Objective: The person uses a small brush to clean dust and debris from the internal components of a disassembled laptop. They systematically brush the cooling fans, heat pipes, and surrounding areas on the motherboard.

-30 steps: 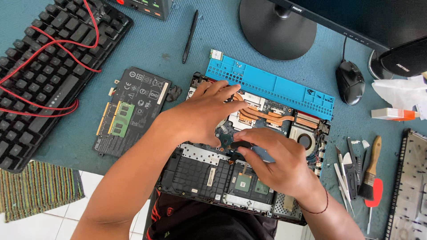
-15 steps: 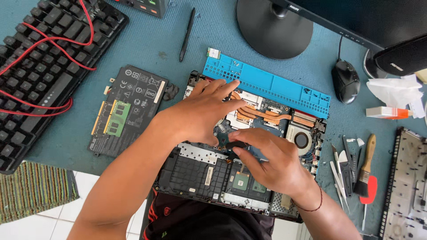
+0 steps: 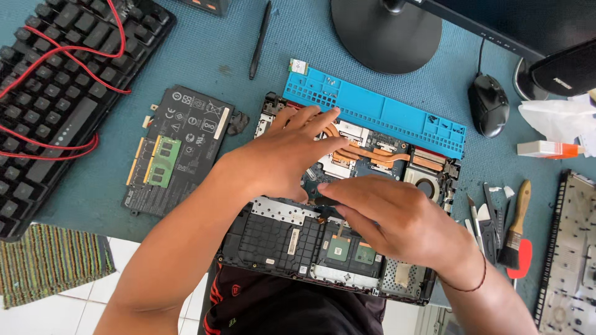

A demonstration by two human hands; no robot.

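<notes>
Opened laptop [image 3: 292,242], bottom cover off, lying on the blue-green work mat [image 3: 205,68] at the near edge of the table, circuit board, copper heat pipes [image 3: 372,155] and a round fan [image 3: 427,185] exposed. Left hand [image 3: 282,155]: laid palm down on the board, fingers stretched flat toward the far edge, closed on nothing. Right hand [image 3: 388,217]: resting over the middle of the laptop just beside the left, thumb and forefinger drawn together at a small dark part [image 3: 324,201] on the board; whether they truly pinch it cannot be told. Blue slotted tray [image 3: 397,115]: long, lying along the far edge of the laptop and touching it. Flat black battery pack [image 3: 192,130]: left of the laptop, with two green memory sticks [image 3: 155,162] lying on it. Black keyboard [image 3: 49,105]: far left, red wires [image 3: 93,56] looped across it. Black pen [image 3: 259,40]: beyond the battery. Monitor stand [image 3: 388,34], round and dark, at the far edge; black mouse [image 3: 489,104] to its right. Brush with wooden handle [image 3: 515,226] and several small metal tools [image 3: 481,214]: right of the laptop. Striped cloth [image 3: 49,263]: lower left, off the mat.
</notes>
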